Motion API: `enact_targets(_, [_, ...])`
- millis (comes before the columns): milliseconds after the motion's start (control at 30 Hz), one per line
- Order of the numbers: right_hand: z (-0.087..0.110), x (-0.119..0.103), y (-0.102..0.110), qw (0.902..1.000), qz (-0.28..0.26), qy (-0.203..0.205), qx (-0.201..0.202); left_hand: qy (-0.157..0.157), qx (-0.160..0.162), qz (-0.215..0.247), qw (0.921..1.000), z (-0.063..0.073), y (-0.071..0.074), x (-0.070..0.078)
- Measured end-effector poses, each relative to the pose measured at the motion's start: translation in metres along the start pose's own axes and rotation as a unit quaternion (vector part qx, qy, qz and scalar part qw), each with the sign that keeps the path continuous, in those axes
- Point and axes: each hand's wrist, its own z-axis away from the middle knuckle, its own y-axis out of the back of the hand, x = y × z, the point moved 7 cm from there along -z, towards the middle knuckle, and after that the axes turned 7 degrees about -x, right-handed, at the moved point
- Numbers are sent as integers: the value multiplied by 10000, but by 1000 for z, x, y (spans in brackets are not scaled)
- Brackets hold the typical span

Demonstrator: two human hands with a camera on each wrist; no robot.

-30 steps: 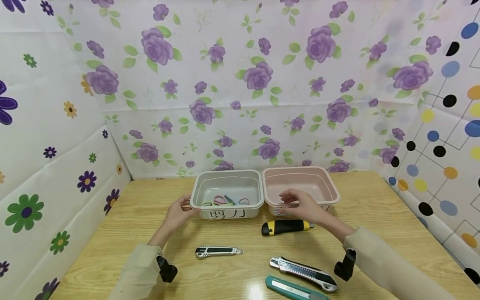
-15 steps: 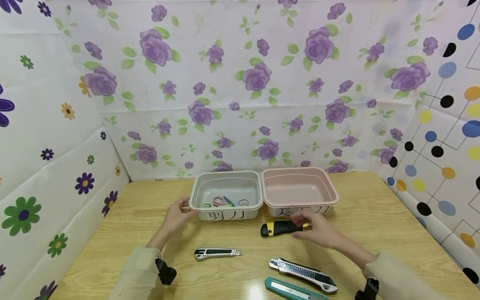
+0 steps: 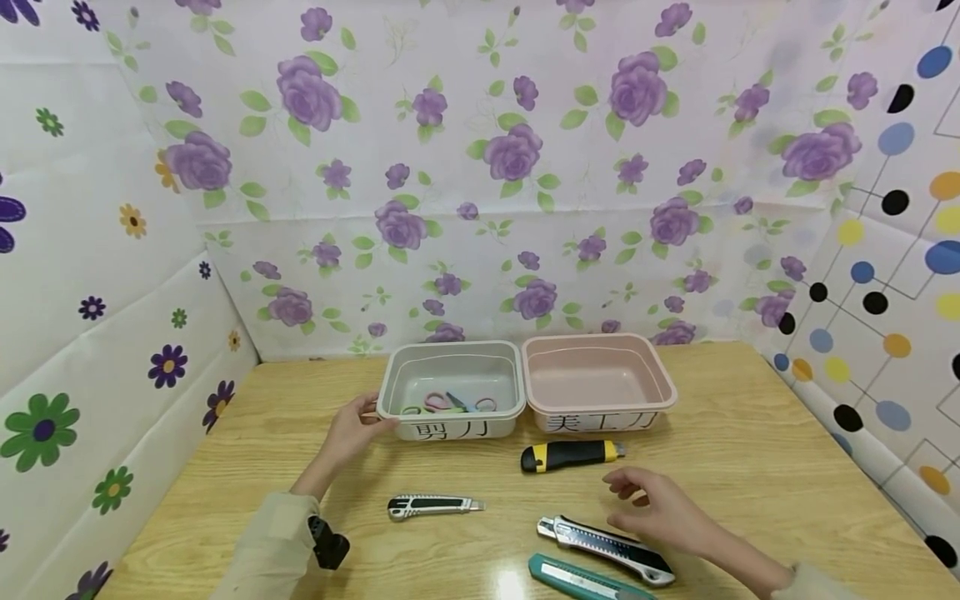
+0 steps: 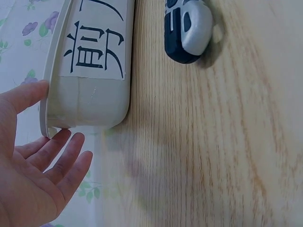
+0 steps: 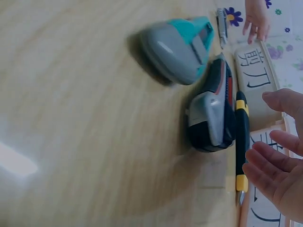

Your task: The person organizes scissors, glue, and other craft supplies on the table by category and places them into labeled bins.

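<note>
My left hand (image 3: 352,433) holds the left front corner of a grey plastic bin (image 3: 457,427); in the left wrist view the thumb lies on its rim, the fingers against its end. Scissors (image 3: 450,403) lie inside this bin. My right hand (image 3: 660,508), fingers loosely bent and holding nothing, hovers above a silver-and-black utility knife (image 3: 607,543). Behind that hand, a black-and-yellow utility knife (image 3: 572,455) lies before the pink bin (image 3: 600,387). A teal utility knife (image 3: 585,577) is nearest the front, partly cut off by the frame. A small white-and-black utility knife (image 3: 435,506) lies left of centre.
Both bins stand side by side at the back of the wooden table (image 3: 300,392), with labels in Chinese characters on their fronts. Flowered cloth (image 3: 465,167) hangs behind the table, and patterned sheets (image 3: 892,317) close off both sides.
My right hand has drawn back from the pink bin's front, past the black-and-yellow utility knife, toward the silver-and-black one. My left hand stays at the grey bin's corner.
</note>
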Motion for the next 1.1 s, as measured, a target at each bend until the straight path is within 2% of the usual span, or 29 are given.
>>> enact_targets(200, [12,3,-1,9999,133,-35,96,28,15,-33,10000,-2,0,-2])
enact_targets(533, [27,4,-5,9989,261,305,229,21,-9,-55,10000,-2,-1,-2])
enact_targets(633, [28,5,-10,9991,201,345,125,32,-23,-34,10000,-1,-1,-2])
enact_targets(833, [28,14,-21,9997,44,78,-212,16,-43,-21,10000,-1,-1,-1])
enact_targets(1000, [25,14,-25,9986,-230,92,-459,-4,-39,-15,10000,-1,-1,-2])
enact_targets(1100, [25,14,-27,9985,-207,16,-512,-12,-28,-9,10000,-2,-1,-3])
